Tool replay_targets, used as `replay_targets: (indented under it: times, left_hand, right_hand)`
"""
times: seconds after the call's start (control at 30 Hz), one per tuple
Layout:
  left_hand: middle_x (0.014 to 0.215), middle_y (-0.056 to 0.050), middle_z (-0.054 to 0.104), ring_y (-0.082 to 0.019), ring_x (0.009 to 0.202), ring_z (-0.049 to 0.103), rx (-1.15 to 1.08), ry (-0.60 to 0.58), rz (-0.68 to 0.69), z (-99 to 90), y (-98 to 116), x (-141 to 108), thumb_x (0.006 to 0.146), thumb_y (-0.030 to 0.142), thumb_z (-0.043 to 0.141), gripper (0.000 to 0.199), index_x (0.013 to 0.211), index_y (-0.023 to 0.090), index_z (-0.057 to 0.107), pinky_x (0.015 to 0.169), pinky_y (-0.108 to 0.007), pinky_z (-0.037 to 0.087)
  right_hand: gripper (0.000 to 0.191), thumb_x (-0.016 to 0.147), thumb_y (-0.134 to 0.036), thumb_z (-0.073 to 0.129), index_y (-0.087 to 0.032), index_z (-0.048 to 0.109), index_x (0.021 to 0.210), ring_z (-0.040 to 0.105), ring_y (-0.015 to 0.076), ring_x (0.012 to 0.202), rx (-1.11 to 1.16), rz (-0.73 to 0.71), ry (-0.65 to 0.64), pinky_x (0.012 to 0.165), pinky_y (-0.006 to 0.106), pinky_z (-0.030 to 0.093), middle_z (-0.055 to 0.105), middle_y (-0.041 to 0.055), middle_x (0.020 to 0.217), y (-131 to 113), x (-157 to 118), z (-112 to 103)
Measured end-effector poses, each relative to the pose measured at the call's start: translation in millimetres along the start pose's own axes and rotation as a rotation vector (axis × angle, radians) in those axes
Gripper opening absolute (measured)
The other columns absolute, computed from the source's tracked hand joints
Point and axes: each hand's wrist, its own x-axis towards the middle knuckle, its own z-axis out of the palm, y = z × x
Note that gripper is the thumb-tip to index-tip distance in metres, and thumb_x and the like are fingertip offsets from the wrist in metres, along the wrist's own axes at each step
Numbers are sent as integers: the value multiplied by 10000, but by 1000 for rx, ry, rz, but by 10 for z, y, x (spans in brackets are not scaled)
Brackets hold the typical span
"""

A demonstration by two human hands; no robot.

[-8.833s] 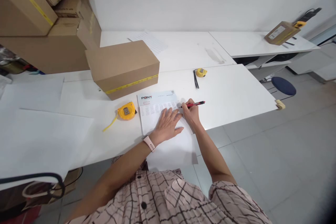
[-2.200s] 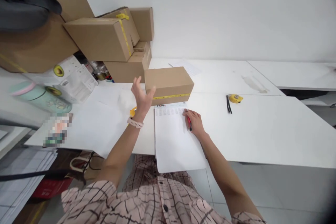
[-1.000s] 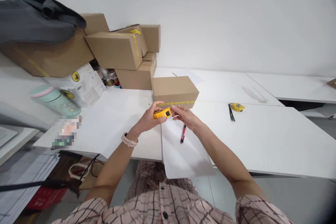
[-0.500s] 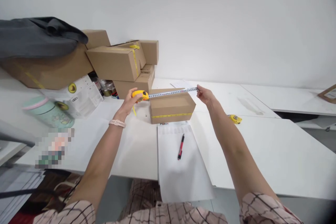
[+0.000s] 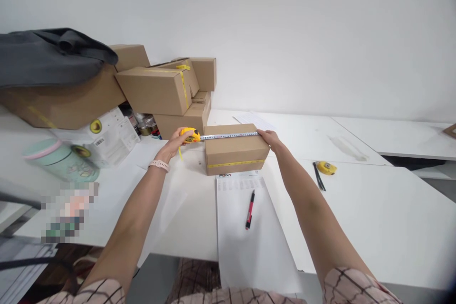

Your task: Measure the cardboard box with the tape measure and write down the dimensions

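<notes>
My left hand [image 5: 177, 141] is closed around the yellow case of a tape measure [image 5: 190, 136], just left of a cardboard box [image 5: 237, 147]. The metal blade [image 5: 231, 136] runs out to the right, across the top of the box. At the box's right top edge, my right hand [image 5: 270, 138] is closed on the blade's free end. A yellow measuring strip is stuck along the front face of the box. The box rests partly on a printed sheet of paper [image 5: 249, 242], where a red and black pen [image 5: 250, 210] lies.
Stacked cardboard boxes [image 5: 153, 88] stand at the back left, beside a dark grey bag [image 5: 53, 59]. A mint green bottle [image 5: 66, 161] lies at the left near an avocado-printed carton [image 5: 110, 140]. Another yellow tape measure [image 5: 327, 167] with a black strap lies to the right.
Both hands have lowered the stretched blade onto the box top. My right hand has come in to the box's right edge, and the view has shifted slightly.
</notes>
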Motion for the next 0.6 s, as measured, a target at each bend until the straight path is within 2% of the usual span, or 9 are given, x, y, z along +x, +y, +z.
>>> replay_targets:
  times: [0.1, 0.23, 0.4, 0.5, 0.6]
  left_hand:
    - [958, -66, 741, -184, 835, 670, 27, -44, -7, 52, 37, 17, 661, 503, 819, 550, 1073, 172, 667, 624, -234, 436]
    - [954, -76, 755, -208, 888, 687, -1, -72, -47, 95, 37, 23, 669, 505, 817, 513, 1040, 169, 704, 653, -256, 499]
    - [990, -105, 770, -257, 917, 724, -147, -143, -119, 112, 5, 17, 689, 478, 822, 488, 1043, 159, 715, 753, -360, 607]
    - [991, -131, 773, -287, 889, 747, -251, -177, -195, 131, -15, -7, 696, 467, 832, 497, 1057, 154, 698, 793, -433, 625]
    - [983, -143, 771, -300, 889, 755, -317, -182, -217, 147, -36, -27, 702, 449, 841, 496, 1067, 150, 686, 806, -454, 630]
  right_hand:
    - [398, 737, -520, 786, -166, 631, 835, 640, 196, 737, -16, 12, -8, 583, 280, 487, 718, 116, 912, -10, -59, 59]
    - [380, 753, -501, 789, -152, 645, 797, 653, 213, 741, 14, 52, -9, 602, 294, 501, 720, 137, 863, -39, -118, 92]
    - [371, 764, -487, 795, -168, 612, 717, 614, 181, 678, 2, 42, 24, 577, 290, 467, 699, 109, 820, -39, -128, 98]
    - [407, 772, -512, 782, -186, 569, 654, 573, 159, 638, -40, 10, 38, 551, 282, 430, 668, 78, 747, -15, -112, 103]
    - [438, 762, -536, 784, -197, 543, 627, 546, 149, 623, -88, -18, 76, 529, 275, 401, 631, 57, 681, 13, -87, 110]
